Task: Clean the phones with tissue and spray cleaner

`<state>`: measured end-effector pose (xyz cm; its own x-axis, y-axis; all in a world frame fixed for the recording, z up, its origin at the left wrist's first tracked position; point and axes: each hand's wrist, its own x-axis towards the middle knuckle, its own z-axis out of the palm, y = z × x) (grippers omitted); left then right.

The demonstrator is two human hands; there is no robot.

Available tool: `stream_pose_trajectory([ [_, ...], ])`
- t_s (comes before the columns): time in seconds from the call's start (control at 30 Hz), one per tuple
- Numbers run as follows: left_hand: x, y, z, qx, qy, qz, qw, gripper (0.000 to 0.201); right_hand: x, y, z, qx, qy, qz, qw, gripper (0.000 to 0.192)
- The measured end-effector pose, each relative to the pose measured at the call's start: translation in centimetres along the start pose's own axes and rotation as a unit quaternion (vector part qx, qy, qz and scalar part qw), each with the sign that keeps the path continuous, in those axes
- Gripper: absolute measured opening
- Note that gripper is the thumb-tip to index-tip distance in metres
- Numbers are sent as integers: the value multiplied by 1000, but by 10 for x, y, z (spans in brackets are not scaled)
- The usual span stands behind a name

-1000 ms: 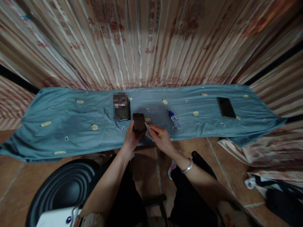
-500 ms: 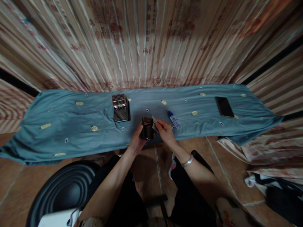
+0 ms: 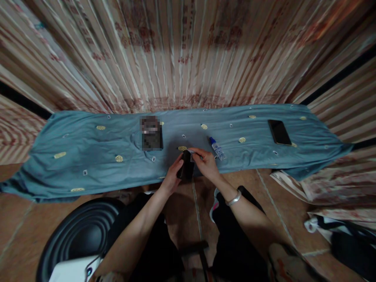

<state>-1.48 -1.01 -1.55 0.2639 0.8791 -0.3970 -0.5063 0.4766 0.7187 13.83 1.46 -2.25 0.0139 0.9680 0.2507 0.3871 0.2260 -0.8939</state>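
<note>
My left hand point(image 3: 173, 172) is closed around a dark, glossy phone point(image 3: 186, 166), held tilted above the front edge of the cloth-covered table. In my right hand point(image 3: 205, 160), thumb and fingers pinch a small pale wipe point(image 3: 192, 154) against the phone's upper right edge. The wipe is mostly hidden by the fingers. To the right of that hand lies a small clear bottle point(image 3: 217, 149) with a blue cap and blue label.
A blue cloth point(image 3: 141, 166) with yellow prints covers the table. A pixelated dark stack point(image 3: 151, 134) sits left of centre, and another phone point(image 3: 279, 132) lies at the right. Below stand a round black ridged stool point(image 3: 85, 231) and a white device point(image 3: 72, 270).
The phone has tilted and shifted slightly down and right in my left hand. My right hand has brought the wipe over its upper edge. The view has moved slightly.
</note>
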Motion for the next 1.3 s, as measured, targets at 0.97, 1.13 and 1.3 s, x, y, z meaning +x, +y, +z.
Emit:
stream_pose_trajectory([
  [0.97, 11, 18, -2, -125, 67, 56, 988, 20, -25, -24, 12, -80, -84, -181, 977, 37],
  [1.13, 14, 15, -3, -130, 82, 62, 986, 20, -28, -29, 14, -94, -78, -175, 977, 37],
  [1.3, 12, 15, -6, -91, 75, 58, 991, 31, -26, -30, 12, -94, -64, -172, 979, 38],
])
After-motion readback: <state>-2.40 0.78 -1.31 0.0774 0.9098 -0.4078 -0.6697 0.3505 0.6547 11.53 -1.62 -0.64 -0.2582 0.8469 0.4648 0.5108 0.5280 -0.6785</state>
